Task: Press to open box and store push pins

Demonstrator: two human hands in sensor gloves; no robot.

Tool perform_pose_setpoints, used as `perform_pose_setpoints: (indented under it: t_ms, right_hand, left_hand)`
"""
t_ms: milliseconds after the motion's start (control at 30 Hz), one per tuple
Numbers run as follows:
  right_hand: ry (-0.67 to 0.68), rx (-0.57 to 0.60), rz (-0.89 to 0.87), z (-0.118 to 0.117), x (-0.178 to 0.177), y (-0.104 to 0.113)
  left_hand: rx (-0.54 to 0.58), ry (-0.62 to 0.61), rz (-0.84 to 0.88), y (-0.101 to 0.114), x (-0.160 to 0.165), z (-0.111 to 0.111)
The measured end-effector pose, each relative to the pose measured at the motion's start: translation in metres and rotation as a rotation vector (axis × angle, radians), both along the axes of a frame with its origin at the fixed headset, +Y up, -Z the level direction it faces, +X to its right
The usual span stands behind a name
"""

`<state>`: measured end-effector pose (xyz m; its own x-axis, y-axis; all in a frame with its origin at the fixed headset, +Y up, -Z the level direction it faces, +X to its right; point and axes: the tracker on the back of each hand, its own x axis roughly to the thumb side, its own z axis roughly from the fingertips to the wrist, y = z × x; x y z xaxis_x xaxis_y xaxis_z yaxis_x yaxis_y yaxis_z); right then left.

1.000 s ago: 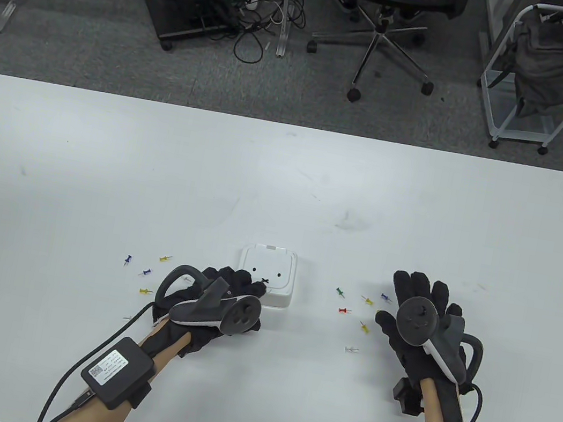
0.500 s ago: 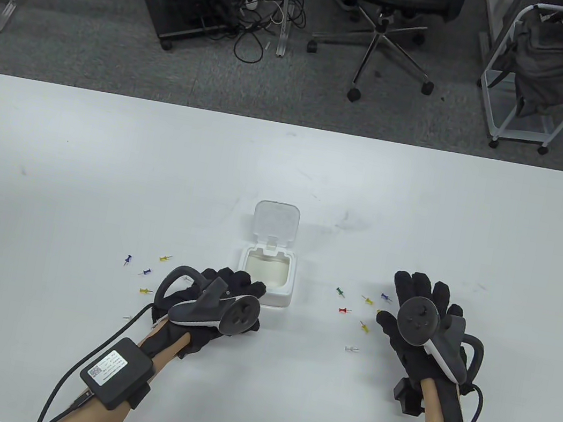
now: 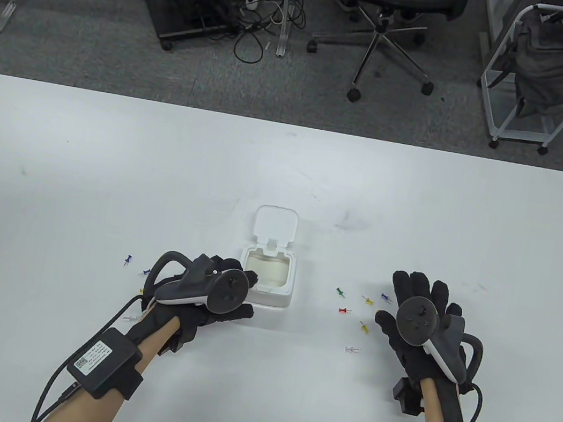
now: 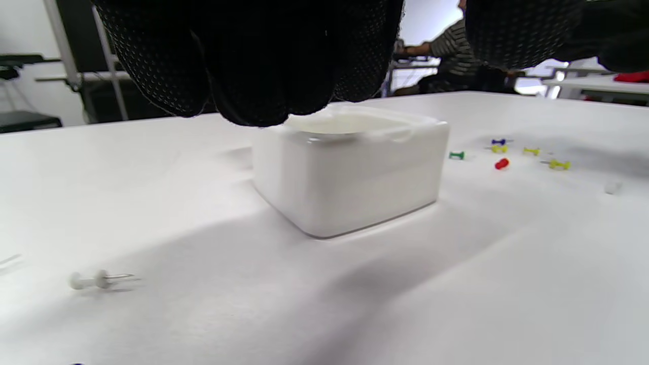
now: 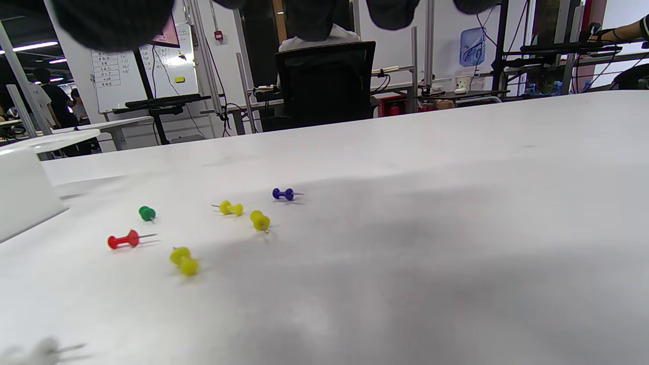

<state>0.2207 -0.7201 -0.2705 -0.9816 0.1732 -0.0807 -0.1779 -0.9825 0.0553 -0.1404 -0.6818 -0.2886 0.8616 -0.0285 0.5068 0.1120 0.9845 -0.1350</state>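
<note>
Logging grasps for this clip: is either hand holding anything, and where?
Neither hand holds anything. The left hand hovers by the open box; the right hand lies flat near loose pins.

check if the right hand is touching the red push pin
Apart. The table view shows bare table between the right hand and the red push pin.

box [image 3: 266,278]: white | table [image 3: 104,163]: white | gloves [image 3: 418,287]: black | pins [image 5: 123,240]: red, green, yellow, blue

Open tabletop [image 3: 107,147] across the upper half of the frame. Lower centre blocked by box [image 3: 267,276] with raised lid [image 3: 275,225]. Scattered pins [image 3: 345,310] at lower right, perhaps more at lower left.
</note>
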Motion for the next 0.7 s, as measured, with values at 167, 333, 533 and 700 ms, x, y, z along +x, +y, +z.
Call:
perform_pose_setpoints:
  t_ms: [167, 333, 533, 700]
  right_hand:
    - [-0.002, 0.002, -0.002, 0.000, 0.001, 0.000]
    - [-0.001, 0.001, -0.003, 0.000, 0.000, 0.000]
    - [0.002, -0.001, -0.002, -0.001, 0.000, 0.000]
    - [0.002, 0.001, 0.001, -0.001, 0.000, 0.000]
  left_hand:
    - [0.086, 0.076, -0.043, -0.004, -0.028, -0.014]
    - [0.104, 0.147, -0.075, -0.020, -0.052, -0.025]
    - [0.107, 0.201, -0.201, -0.044, -0.062, -0.033]
    - [0.145, 0.217, -0.291, -0.057, -0.065, -0.036]
